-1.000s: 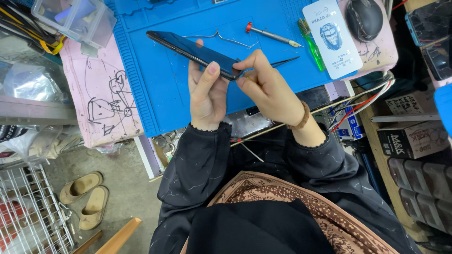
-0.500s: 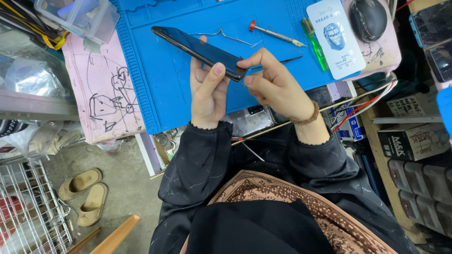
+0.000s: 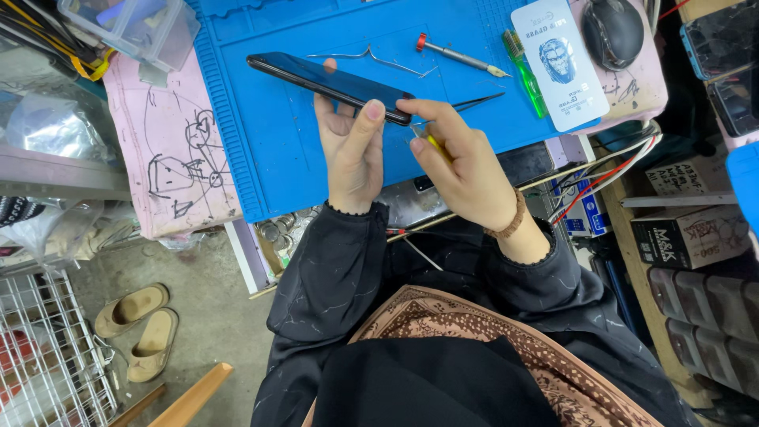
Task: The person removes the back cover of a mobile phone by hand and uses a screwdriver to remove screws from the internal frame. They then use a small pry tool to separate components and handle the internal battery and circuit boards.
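Note:
My left hand [image 3: 353, 146] holds a black smartphone [image 3: 316, 76] edge-on above the blue work mat [image 3: 261, 150], fingers wrapped around its near end. My right hand [image 3: 462, 162] pinches a thin tool with a yellow handle [image 3: 433, 145] against the phone's right end. Black tweezers [image 3: 477, 101] lie on the mat just beyond my right fingers.
On the mat lie a bent metal wire tool [image 3: 371, 57], a red-capped screwdriver [image 3: 458, 55], a green brush [image 3: 524, 71] and a white card package [image 3: 560, 59]. A computer mouse [image 3: 613, 32] sits on a pink pad. Clear plastic box [image 3: 134, 28] at top left, sandals [image 3: 138, 324] on the floor.
Both hands and the phone sit slightly lower over the mat. My right hand has closed in on the phone's right end; the grip is the same.

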